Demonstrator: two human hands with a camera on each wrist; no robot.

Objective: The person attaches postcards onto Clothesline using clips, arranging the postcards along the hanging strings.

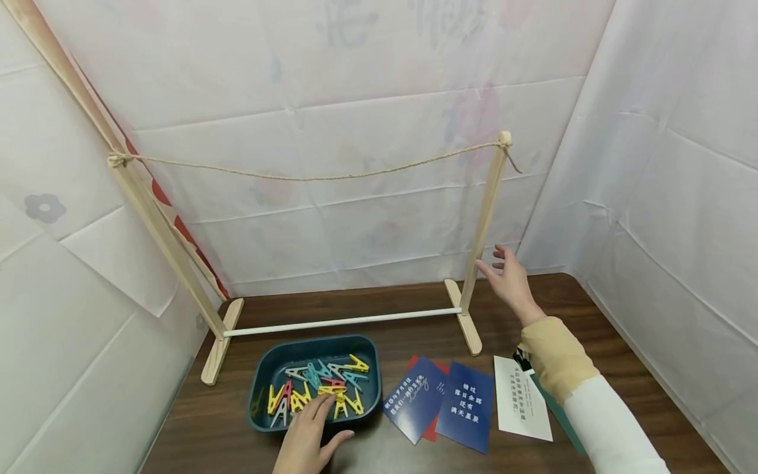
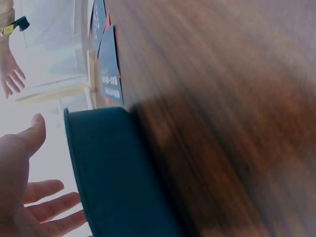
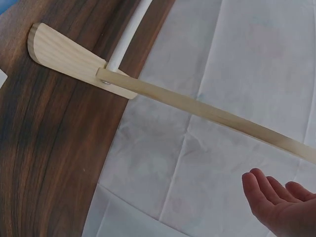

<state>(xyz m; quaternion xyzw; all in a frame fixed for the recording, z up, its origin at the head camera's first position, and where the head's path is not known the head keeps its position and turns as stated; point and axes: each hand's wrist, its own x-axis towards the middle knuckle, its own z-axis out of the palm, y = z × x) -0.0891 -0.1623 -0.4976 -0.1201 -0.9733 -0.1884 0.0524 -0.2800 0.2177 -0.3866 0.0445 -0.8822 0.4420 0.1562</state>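
Touching glossy plastic clothespins [image 1: 322, 390], fingers [image 1: 316, 409] straight

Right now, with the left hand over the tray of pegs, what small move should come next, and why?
Probably the left hand should curl its fingers round one peg. Its fingers lie straight over the pile in the tray and hold nothing. The right hand is open beside the post, not touching it, and the rope hangs bare.

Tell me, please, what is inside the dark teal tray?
The tray holds a loose pile of coloured clothes pegs. The left hand reaches over its near rim and covers some of them.
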